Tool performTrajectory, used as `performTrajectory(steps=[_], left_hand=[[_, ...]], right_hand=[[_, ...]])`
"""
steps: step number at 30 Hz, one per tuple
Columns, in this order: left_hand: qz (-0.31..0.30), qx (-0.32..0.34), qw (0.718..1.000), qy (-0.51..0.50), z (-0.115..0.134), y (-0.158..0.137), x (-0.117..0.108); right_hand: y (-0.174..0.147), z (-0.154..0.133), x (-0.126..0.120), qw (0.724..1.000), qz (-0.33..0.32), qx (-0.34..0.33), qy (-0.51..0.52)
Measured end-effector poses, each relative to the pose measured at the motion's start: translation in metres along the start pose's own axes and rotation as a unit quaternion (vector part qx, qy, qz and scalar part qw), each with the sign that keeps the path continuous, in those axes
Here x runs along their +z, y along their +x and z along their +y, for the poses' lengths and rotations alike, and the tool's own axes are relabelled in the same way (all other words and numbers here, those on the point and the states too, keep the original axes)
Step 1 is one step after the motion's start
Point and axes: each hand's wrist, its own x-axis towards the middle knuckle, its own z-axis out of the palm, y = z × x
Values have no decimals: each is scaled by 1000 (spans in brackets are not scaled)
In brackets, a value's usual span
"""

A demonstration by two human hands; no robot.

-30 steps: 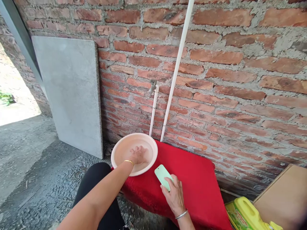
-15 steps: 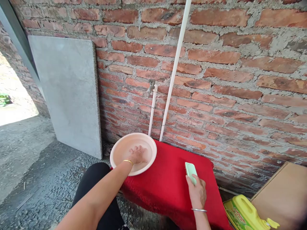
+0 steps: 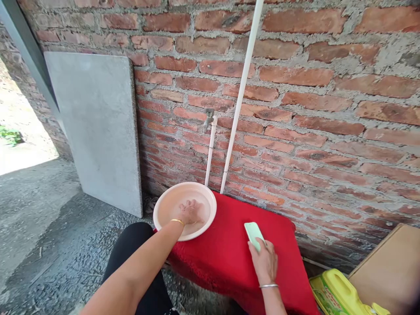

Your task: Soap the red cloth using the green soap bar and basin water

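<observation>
My left hand [image 3: 189, 212] rests flat inside a pale pink basin [image 3: 164, 202], fingers spread, a gold bangle on the wrist. The basin stands on the left end of a red cloth [image 3: 229, 253] spread at the foot of a brick wall. My right hand [image 3: 264, 262] presses a light green brush or scrubber [image 3: 253, 232] down on the red cloth, right of the basin; a silver bangle circles that wrist.
A metal tap [image 3: 208, 118] on a white pipe sits above the basin, beside a taller white pipe [image 3: 239, 100]. A grey stone slab [image 3: 95, 127] leans on the wall at left. A yellow jug [image 3: 337, 294] and a cardboard box [image 3: 390, 267] lie at lower right.
My right hand carried the green scrubber across the red cloth from beside the basin to the right, then slightly back left. The left hand stayed in the basin.
</observation>
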Motion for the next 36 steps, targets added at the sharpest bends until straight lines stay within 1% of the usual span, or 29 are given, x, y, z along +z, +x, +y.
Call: performTrajectory(steps=[2, 3, 5, 7, 9, 12, 14, 15, 16, 17, 20, 22, 23, 24, 26, 28, 31, 34, 36], left_hand=[[2, 1, 1000, 10, -1, 1, 0], [4, 1, 1000, 13, -1, 1, 1], [6, 4, 1000, 19, -2, 2, 2], [9, 5, 1000, 23, -2, 1, 2], [10, 6, 1000, 27, -2, 1, 3], [11, 5, 999, 31, -2, 2, 3], [12, 6, 999, 33, -2, 2, 4], [12, 6, 999, 33, -2, 2, 4], [12, 5, 999, 33, -2, 2, 4], [12, 4, 999, 33, -2, 2, 4], [9, 0, 999, 30, -2, 1, 2], [6, 0, 1000, 26, -1, 0, 1], [4, 0, 1000, 24, -1, 0, 1], [3, 1, 1000, 21, -1, 0, 0], [2, -2, 1000, 19, 0, 0, 0], [4, -4, 1000, 18, 0, 0, 0], [4, -4, 1000, 19, 1, -1, 0], [0, -3, 1000, 22, 1, -1, -1], [0, -5, 1000, 22, 0, -1, -1]], right_hand=[[10, 23, -8, 997, 32, 64, -7], [12, 30, -10, 996, 43, 79, -5], [11, 29, -11, 996, 51, 78, 6], [3, 11, -6, 998, 43, 34, 36], [-11, -19, 4, 996, 23, -45, 74], [-33, -61, 18, 980, -13, -174, 92], [-40, -73, 23, 973, -29, -218, 76], [-40, -73, 24, 973, -32, -221, 64], [-37, -68, 22, 976, -32, -209, 50], [-32, -60, 20, 982, -30, -183, 34], [-12, -18, 8, 998, -18, -52, -27], [1, 11, -1, 998, 0, 30, -55], [6, 22, -5, 996, 14, 59, -58], [9, 29, -8, 995, 28, 78, -51], [10, 31, -10, 995, 50, 85, -11], [4, 15, -7, 996, 55, 49, 52], [-19, -29, 4, 990, 15, -71, 117], [-46, -66, 14, 975, -38, -192, 105], [-55, -73, 17, 968, -56, -232, 82]])
